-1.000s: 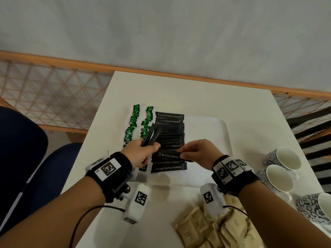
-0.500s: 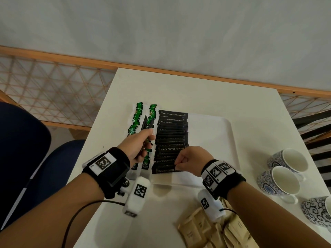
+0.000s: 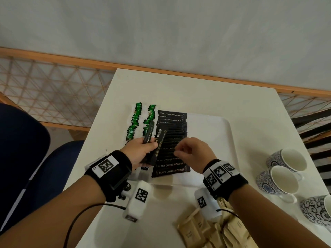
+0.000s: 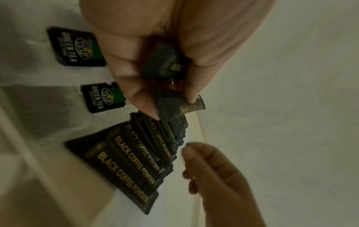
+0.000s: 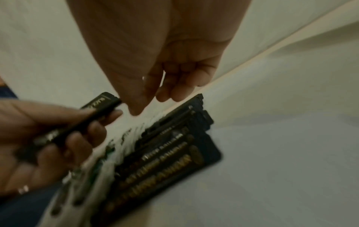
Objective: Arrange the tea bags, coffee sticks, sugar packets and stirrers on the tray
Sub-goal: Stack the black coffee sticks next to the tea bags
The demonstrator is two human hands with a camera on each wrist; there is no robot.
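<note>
Left hand (image 3: 141, 151) gripping few spare slim black foil coffee sticks (image 3: 157, 145), held upright as ready supply. Right hand (image 3: 191, 153) empty, fingers loosely curled, hovering beside them (probably about to pull next one). Overlapping row of black coffee sticks (image 3: 170, 158) already on white plastic tray (image 3: 220, 140), beside green-tagged tea bags (image 3: 134, 122).

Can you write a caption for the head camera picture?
Left hand grips spare coffee sticks above the tray's row.
</note>
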